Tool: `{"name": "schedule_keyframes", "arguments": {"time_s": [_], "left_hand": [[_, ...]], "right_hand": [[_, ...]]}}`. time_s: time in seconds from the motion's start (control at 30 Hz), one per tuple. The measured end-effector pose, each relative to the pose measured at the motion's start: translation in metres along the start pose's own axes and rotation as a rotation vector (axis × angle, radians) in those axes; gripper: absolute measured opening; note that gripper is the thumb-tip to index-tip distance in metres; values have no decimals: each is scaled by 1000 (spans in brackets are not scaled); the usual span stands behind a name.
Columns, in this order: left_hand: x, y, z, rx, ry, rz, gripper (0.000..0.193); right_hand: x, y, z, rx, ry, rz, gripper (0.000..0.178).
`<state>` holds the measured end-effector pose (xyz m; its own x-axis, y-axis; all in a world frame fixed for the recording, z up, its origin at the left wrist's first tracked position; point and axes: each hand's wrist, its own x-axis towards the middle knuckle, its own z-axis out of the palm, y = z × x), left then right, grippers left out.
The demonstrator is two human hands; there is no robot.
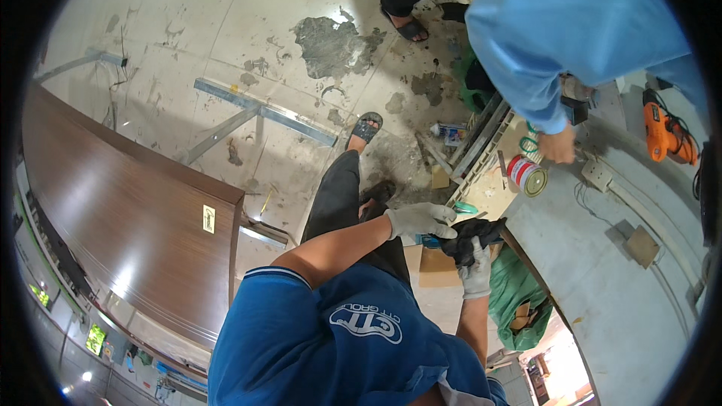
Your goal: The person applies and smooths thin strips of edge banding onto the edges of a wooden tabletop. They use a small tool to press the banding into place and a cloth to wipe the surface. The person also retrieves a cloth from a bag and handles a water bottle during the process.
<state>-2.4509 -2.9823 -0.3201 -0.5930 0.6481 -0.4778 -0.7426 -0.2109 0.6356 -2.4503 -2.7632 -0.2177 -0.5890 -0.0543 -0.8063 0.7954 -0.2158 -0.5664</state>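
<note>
My left hand (421,221), in a pale work glove, reaches in from the left and has its fingers at the edge of a crumpled black cloth-like bundle (468,239). From below, my right hand (475,271), gloved the same way, grips the bundle with the thumb lying over it. What the bundle is exactly cannot be made out. Just beyond it are a green-handled tool (465,208) and a red and white tin (526,174) on a narrow board (492,194). A co-worker's hand (557,146), below a light blue sleeve, is beside the tin.
A large brown wooden panel (143,210) stands at left. Metal frame bars (267,113) lie on the stained floor. Along the right wall (571,256) are a power strip (598,175) and an orange power tool (663,131). A green sack (515,301) sits near my right arm.
</note>
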Motion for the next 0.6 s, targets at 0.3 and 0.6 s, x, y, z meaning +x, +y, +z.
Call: {"name": "schedule_keyframes", "arguments": {"time_s": [0.3, 0.6], "left_hand": [[-21, 2, -26, -287, 338, 155, 43], [-28, 7, 52, 200, 40, -104, 40]], "right_hand": [[-3, -26, 7, 273, 27, -151, 43], [-94, 25, -52, 414, 72, -424, 44]]}}
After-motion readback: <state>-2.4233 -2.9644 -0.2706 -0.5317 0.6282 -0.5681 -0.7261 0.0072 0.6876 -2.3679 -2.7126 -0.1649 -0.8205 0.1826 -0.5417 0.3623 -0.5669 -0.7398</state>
